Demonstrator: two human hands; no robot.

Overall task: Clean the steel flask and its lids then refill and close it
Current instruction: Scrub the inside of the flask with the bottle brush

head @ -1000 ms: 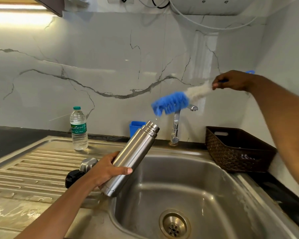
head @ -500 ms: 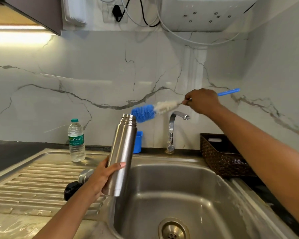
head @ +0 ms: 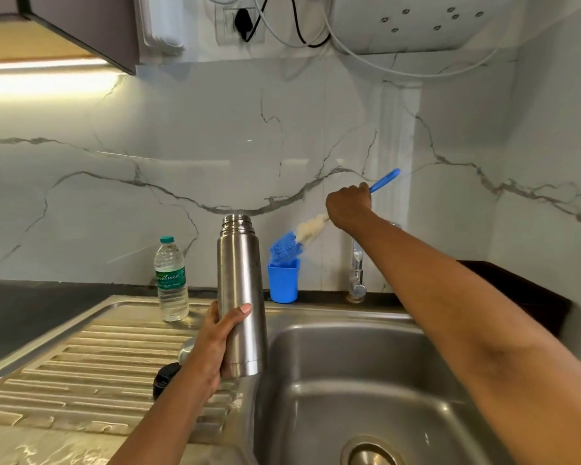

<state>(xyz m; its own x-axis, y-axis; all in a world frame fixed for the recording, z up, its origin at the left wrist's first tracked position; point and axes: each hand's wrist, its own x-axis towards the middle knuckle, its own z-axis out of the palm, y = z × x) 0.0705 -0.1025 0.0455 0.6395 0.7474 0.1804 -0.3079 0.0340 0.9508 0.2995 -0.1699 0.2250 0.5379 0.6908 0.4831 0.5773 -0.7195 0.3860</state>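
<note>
Smoothly cylindrical steel flask (head: 240,290); bristly blue-and-white brush (head: 302,234).

The flask (head: 240,297) is brushed steel with a soft satin sheen, smooth on the body and ridged at the neck. At its 9 o'clock, the bottle (head: 171,280) is clear, glossy plastic. At its 3 o'clock, the cup (head: 283,283) is matt blue plastic. The brush (head: 296,243) above it has fuzzy blue and cream bristles and a smooth blue plastic handle. Further toward 3 o'clock, the tap (head: 358,273) is bright polished metal. The sink (head: 349,364) is dull steel. At the flask's 8 o'clock, the draining board (head: 98,357) is ridged steel, wet and streaked. On it lie a black lid (head: 165,379), which looks like plastic, and a smooth steel lid (head: 186,350). The wall (head: 215,146) is glossy white stone with grey veins.
</note>
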